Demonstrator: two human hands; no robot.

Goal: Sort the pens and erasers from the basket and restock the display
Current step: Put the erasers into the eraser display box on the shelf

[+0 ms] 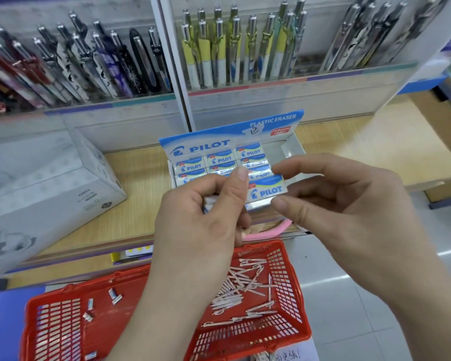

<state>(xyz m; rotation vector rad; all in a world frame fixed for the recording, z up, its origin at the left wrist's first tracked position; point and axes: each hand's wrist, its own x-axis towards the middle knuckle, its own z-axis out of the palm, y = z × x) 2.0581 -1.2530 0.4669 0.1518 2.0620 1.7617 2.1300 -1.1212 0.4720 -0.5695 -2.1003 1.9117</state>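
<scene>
"PILOT" stands in blue on the white, blue and yellow sleeve of the eraser (pixel 267 190). The right hand (pixel 349 204) pinches it between thumb and forefinger, just before the display box (pixel 219 144) lettered "PILOT" and "PLASTIC ERASER". The left hand (pixel 201 217) curls round a mostly hidden white packet (pixel 208 201). Below, a red basket (pixel 292 282) holds pens (pixel 242 287) and loose erasers (pixel 114 296).

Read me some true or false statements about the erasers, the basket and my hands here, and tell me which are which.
The right hand pinches a Pilot eraser. True.
The red basket is empty. False: pens and a few loose erasers lie in it.
The eraser display box stands on the wooden shelf. True.
The display box is packed full. False: its right end shows a gap.
The left hand is open and empty. False: its fingers curl round a small white item.
</scene>
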